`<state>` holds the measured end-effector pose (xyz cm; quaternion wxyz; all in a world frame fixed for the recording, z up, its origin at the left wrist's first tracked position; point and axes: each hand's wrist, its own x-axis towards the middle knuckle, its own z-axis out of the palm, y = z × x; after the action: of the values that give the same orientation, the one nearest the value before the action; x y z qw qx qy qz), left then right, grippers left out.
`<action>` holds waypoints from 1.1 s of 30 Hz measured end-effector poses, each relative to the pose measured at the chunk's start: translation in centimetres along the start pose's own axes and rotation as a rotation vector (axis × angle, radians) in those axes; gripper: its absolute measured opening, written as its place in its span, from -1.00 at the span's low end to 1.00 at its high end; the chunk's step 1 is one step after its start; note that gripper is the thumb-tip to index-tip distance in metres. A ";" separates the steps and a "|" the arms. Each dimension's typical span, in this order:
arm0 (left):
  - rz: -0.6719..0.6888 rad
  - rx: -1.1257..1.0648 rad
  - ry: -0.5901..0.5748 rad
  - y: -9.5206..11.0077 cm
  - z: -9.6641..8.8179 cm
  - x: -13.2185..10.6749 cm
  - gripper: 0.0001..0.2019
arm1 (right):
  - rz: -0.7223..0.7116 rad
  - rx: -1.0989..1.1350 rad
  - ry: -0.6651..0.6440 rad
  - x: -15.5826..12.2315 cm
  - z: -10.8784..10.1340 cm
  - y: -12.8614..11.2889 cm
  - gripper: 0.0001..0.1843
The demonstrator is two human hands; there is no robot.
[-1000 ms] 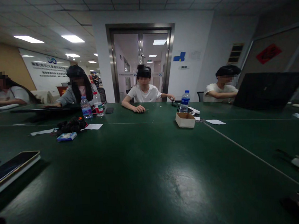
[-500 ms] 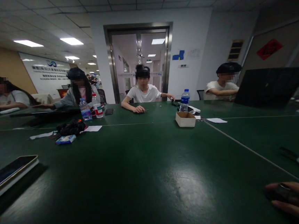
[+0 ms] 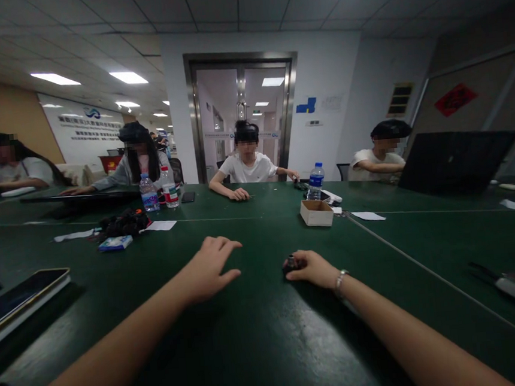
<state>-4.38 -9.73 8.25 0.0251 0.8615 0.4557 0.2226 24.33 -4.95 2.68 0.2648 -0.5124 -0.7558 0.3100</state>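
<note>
Arms stretched forward over the green table (image 3: 261, 337). Right hand (image 3: 311, 267) curled, fingertips (image 3: 296, 266) pinched on a small dark object (image 3: 291, 263) set down on the table just ahead of the knuckles, near the middle and well short of the box (image 3: 316, 213). Too small and dim to say what kind of object. Held low and by the tips, likely for steadiness against the tabletop rather than cupped in the palm. Bracelet (image 3: 339, 278) on that wrist.

Left hand (image 3: 212, 270) palm down beside it, apart from the object, fingers (image 3: 223, 244) loosely spread, thumb out to the side, gripping nothing. Resting on the surface or just above it — cannot tell which. Probably parked there as a brace, clear of the right hand's grip.

Farther off, well apart from either hand: bottle (image 3: 315, 182) behind the box, laptop (image 3: 455, 160) to the right, phone (image 3: 20, 292) at the left edge, black bundle (image 3: 122, 223) with a blue pack (image 3: 115, 243) just in front. Across the table, other people seated — own hands on own things.
</note>
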 end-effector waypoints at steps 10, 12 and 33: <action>-0.094 -0.109 0.125 0.4 10.1 8.9 -0.77 | -0.065 -0.103 0.185 9.0 5.5 0.8 -0.81; -0.101 -0.191 0.162 -0.1 10.5 8.9 -0.80 | -0.076 -0.136 0.176 8.9 5.4 0.9 -0.78; -0.429 -0.883 0.316 -4.5 13.1 8.7 -0.76 | -0.237 -0.114 0.305 8.4 5.7 0.0 -0.73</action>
<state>1.71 1.90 -1.46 0.3623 0.6118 0.4831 0.5110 17.44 1.78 -0.48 0.3814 -0.4752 -0.7783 0.1519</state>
